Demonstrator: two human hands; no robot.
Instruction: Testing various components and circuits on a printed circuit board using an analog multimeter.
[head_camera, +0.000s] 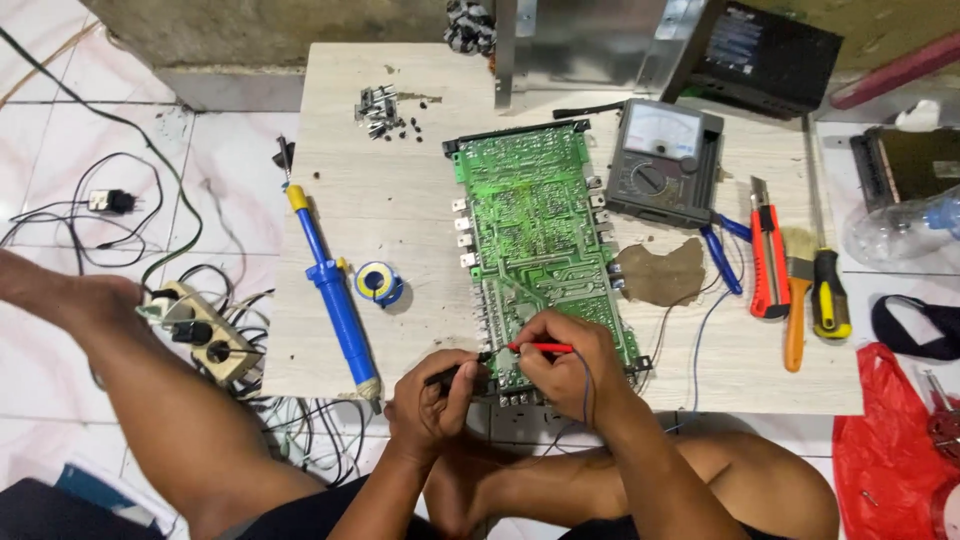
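At the near edge of the pale wood-grain board (400, 230) that served as worktop, I had both hands over the long green printed circuit board (535, 230), which lay solder side up from the far edge toward the near edge, right of centre. My right hand (565, 370) was closed in a pen grip on the slim red meter probe (540, 348), its tip set on the circuit board's near end. My left hand (430, 400) was closed round the black meter probe (455, 375), held level at the same near end, its tip close to the red one.

I judged the circuit board light, stiff and brittle, with sharp solder points; it was best taken by its bare long edges, never by the traces. The probes looked light and slick, so a grip near the tip gave steadiness.

Other items: a grey analogue multimeter (662, 160) just beside the circuit board near the far right corner; a blue desoldering pump (335, 295) toward the left edge; a small spool of solder (378, 282) beside it; a red utility knife (768, 255), a paintbrush (796, 300) and a yellow-handled screwdriver (828, 290) along the right edge.
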